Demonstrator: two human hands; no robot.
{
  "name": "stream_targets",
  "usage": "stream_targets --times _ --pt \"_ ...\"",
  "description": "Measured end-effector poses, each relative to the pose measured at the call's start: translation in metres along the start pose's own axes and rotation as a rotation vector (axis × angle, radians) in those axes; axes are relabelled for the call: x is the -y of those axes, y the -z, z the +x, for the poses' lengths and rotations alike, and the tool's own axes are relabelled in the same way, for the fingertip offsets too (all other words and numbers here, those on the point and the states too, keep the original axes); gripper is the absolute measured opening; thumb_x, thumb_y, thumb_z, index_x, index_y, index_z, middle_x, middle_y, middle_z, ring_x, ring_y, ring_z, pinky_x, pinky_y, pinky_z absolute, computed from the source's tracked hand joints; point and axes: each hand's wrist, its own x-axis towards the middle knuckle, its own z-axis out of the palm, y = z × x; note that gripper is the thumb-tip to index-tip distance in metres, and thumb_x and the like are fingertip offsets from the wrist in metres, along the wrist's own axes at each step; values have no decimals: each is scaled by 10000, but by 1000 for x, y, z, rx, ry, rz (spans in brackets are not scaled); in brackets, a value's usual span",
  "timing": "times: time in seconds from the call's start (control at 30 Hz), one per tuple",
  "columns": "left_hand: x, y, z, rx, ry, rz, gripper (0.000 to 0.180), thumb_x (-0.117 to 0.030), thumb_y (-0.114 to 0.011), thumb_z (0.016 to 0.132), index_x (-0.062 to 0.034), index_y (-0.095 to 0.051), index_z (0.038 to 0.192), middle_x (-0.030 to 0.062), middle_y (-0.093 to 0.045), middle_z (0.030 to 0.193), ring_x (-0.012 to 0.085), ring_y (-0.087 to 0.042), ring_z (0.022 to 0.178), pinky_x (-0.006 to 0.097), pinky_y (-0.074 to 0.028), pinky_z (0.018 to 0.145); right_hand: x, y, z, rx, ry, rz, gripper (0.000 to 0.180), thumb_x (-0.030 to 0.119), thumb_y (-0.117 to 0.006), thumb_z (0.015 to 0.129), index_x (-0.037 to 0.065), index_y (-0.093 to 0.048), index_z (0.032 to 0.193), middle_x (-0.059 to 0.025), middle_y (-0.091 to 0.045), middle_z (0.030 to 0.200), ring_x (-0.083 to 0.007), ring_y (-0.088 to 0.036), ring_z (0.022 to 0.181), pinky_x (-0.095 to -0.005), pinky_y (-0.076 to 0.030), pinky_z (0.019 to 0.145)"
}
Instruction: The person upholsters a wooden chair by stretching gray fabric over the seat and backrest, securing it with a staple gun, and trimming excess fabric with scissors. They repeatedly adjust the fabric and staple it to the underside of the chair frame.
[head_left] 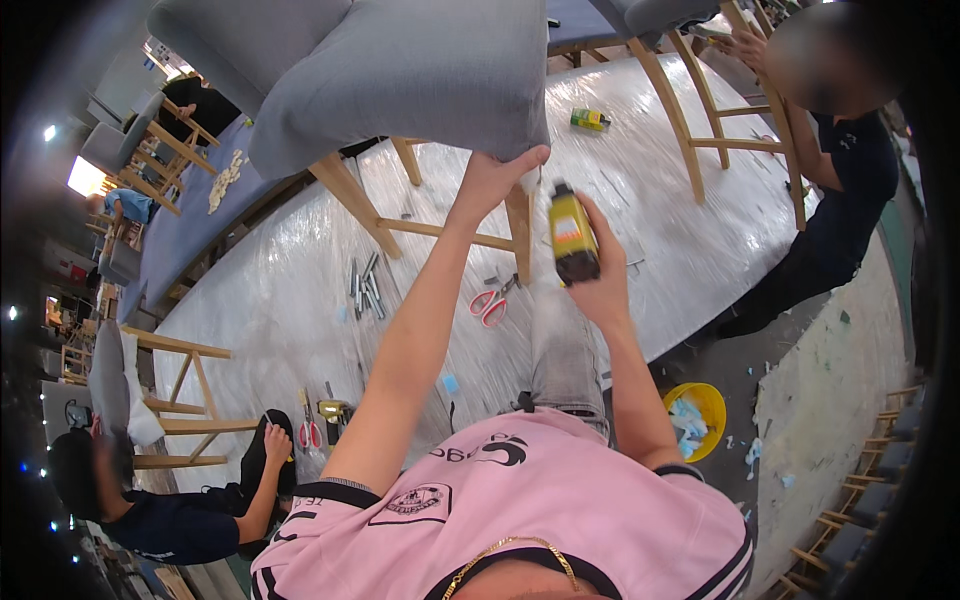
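A chair with a grey upholstered seat (420, 75) and wooden legs stands tilted in front of me, above a table wrapped in clear plastic film (270, 300). My left hand (495, 180) is closed on the seat's near right corner, its thumb on the edge and its fingers partly hidden beneath. To the right of the chair's near wooden leg (521, 235), my right hand (603, 270) is wrapped round a yellow-and-black hand tool (572, 235) with a pale label. The tool points up toward the seat corner, apart from it. Its exact kind is unclear.
Scissors (492, 303), several metal rods (367, 288) and a yellow-green labelled item (590, 119) lie on the film. A yellow bucket (705, 415) with blue scraps stands lower right. Co-workers handle chairs at the right (845, 160) and lower left (190, 520).
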Motion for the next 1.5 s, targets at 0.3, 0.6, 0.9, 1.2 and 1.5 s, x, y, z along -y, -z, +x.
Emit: stream_targets --times 0.3,0.6,0.9,1.2,1.5 --pt "0 -1 -5 -39 66 -11 869 -388 -901 793 90 -494 1394 203 -565 1394 290 -555 1303 358 -427 1102 -284 67 -161 64 -600 -473 918 14 -721 752 34 -298 1567 -319 -557 1353 -479 -547 1253 -487 -460 1054" --pt "-6 -7 -8 -89 112 -40 749 -317 -888 822 68 -539 1362 149 -637 1318 219 -592 1236 338 -463 1056 -412 55 -207 132 -907 -547 947 164 -739 743 37 -245 1541 -394 -395 1432 -524 -434 1327 -491 -389 1145" --pt "-9 -20 -11 -116 67 -125 829 -346 -897 806 62 -503 1410 178 -601 1392 251 -562 1304 363 -435 1110 -374 116 -33 453 -377 -549 586 181 -747 854 11 -598 1395 -195 -671 1320 -329 -665 1174 -405 -527 985" --pt "5 -10 -51 -137 -54 -172 829 -396 -843 851 32 -470 1455 187 -562 1432 265 -515 1360 377 -431 1121 -16 82 224 51 539 -440 265 101 -522 1063 6 -661 1268 -95 -728 1169 -206 -670 1081 -333 -502 946" --pt "3 -15 -117 -551 -220 -236 890 -702 -598 930 58 -531 1388 232 -604 1346 326 -578 1264 413 -459 1063 50 -81 187 191 887 -60 560 331 -302 968 11 -734 1124 -145 -716 1242 -330 -594 1254 -528 -320 1199"
